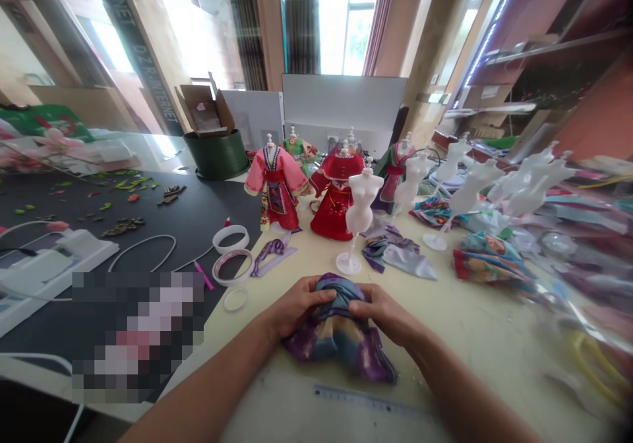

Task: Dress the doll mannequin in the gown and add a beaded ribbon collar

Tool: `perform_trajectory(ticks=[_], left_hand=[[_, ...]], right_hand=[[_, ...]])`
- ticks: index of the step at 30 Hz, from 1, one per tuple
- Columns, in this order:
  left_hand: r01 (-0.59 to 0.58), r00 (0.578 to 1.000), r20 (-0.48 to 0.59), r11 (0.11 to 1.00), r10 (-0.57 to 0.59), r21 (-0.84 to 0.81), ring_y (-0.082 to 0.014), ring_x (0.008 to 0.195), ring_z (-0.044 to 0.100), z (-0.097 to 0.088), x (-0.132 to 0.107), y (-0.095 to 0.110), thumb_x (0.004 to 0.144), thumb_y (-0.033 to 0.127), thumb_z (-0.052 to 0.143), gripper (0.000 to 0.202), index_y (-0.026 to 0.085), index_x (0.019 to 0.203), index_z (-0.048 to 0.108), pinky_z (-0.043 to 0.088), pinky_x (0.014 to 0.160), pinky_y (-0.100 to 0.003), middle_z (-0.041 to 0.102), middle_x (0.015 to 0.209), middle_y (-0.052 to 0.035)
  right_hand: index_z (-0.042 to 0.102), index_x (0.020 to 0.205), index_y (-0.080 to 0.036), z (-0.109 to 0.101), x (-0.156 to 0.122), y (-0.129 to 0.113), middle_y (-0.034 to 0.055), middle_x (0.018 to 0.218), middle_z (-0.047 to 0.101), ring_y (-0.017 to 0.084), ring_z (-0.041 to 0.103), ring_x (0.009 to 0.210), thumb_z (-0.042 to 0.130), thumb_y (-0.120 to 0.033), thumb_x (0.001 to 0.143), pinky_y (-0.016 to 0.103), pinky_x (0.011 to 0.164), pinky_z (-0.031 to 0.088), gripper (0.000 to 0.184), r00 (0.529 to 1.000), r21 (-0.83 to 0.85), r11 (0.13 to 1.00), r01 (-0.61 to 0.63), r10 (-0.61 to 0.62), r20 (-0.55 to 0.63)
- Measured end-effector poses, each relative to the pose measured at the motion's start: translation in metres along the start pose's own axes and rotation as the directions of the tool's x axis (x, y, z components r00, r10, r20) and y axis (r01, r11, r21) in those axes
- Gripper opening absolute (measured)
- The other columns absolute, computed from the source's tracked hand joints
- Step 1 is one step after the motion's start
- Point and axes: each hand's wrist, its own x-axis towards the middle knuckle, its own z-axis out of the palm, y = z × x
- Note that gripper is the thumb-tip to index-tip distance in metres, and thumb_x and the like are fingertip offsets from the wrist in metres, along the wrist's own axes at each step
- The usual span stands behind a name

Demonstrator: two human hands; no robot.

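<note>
Nearest the wearer, a ruler [366,400] is lying on the cream tabletop [484,324]. Just beyond it, the 2 hands are working at a purple-and-blue garment [341,341]: the left hand [299,308] is pinching its gathered upper part from 1 side, the right hand [380,314] is gripping the other, thumbs close together, while the lower part is spreading towards the ruler. Farther on, a bare white dress form [363,202] is standing upright on its round base, with purple-and-grey cloth [390,248] lying to its right and 2 tape rolls [238,243] resting to its left. Behind, small forms are wearing a red dress [329,196] and a pink robe [277,179]. The blurred pile [568,225] at far right is probably holding fabric and plastic. Beyond, a cardboard box [205,110] is sitting atop a green pot [217,156].
</note>
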Motion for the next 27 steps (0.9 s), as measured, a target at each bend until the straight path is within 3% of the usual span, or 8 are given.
perform_trajectory(ticks=[3,6,9,14,20,27], left_hand=[[0.010,1.000,-0.018,1.000,-0.011,-0.027,-0.0160,0.073,0.061,0.000,0.002,-0.001,0.071,0.024,0.068,0.026,0.010,0.092,0.064,0.046,0.070,-0.026,0.066,0.082,-0.0079],[0.006,1.000,-0.020,0.998,-0.007,-0.063,-0.0195,0.083,0.061,0.002,0.002,0.001,0.072,0.025,0.067,0.031,0.010,0.098,0.063,0.044,0.079,-0.029,0.066,0.089,-0.0099],[0.050,0.999,0.003,0.997,-0.050,-0.055,-0.0189,0.083,0.060,0.003,0.000,0.004,0.068,0.023,0.070,0.033,0.010,0.097,0.063,0.043,0.078,-0.028,0.065,0.090,-0.0091],[0.087,0.996,-0.005,0.996,-0.087,-0.021,-0.0169,0.076,0.060,0.002,-0.002,0.004,0.064,0.018,0.073,0.038,0.011,0.100,0.063,0.043,0.073,-0.027,0.066,0.087,-0.0077],[0.013,1.000,-0.007,0.999,-0.013,-0.047,-0.0174,0.079,0.059,0.001,-0.001,0.005,0.068,0.016,0.068,0.032,0.011,0.099,0.062,0.043,0.074,-0.028,0.065,0.086,-0.0075],[-0.071,0.997,-0.004,0.996,0.071,-0.046,-0.0127,0.070,0.057,0.002,0.003,0.008,0.070,0.016,0.066,0.028,0.010,0.097,0.064,0.042,0.068,-0.022,0.064,0.080,-0.0057]], right_hand=[[0.066,0.086,-0.013,-0.001,-0.001,0.001,0.0030,0.076,0.065,0.014,0.058,0.065,0.070,-0.025,0.069,0.026,0.066,0.044,0.021,0.998,0.032,0.998,-0.062,0.061,0.007],[0.066,0.093,-0.014,-0.001,0.002,0.003,0.0049,0.084,0.066,0.017,0.060,0.076,0.065,-0.025,0.073,0.031,0.079,0.043,0.023,0.999,0.239,0.971,-0.016,0.024,-0.028],[0.066,0.089,-0.015,-0.001,0.004,0.004,0.0057,0.085,0.067,0.019,0.060,0.080,0.063,-0.025,0.074,0.034,0.086,0.041,0.018,0.998,0.345,0.938,0.037,-0.015,-0.067],[0.066,0.087,-0.015,-0.002,0.005,0.006,0.0048,0.082,0.067,0.019,0.060,0.077,0.063,-0.023,0.074,0.034,0.084,0.042,0.015,0.994,0.326,0.944,0.046,-0.012,-0.105],[0.066,0.091,-0.014,0.001,0.004,0.005,0.0052,0.087,0.067,0.019,0.061,0.078,0.064,-0.021,0.074,0.036,0.085,0.041,0.018,0.990,0.305,0.950,0.062,-0.019,-0.142],[0.066,0.087,-0.015,0.009,0.005,0.000,0.0052,0.081,0.068,0.020,0.062,0.075,0.064,-0.021,0.072,0.034,0.080,0.043,0.016,0.977,0.413,0.894,0.175,-0.107,-0.184]])
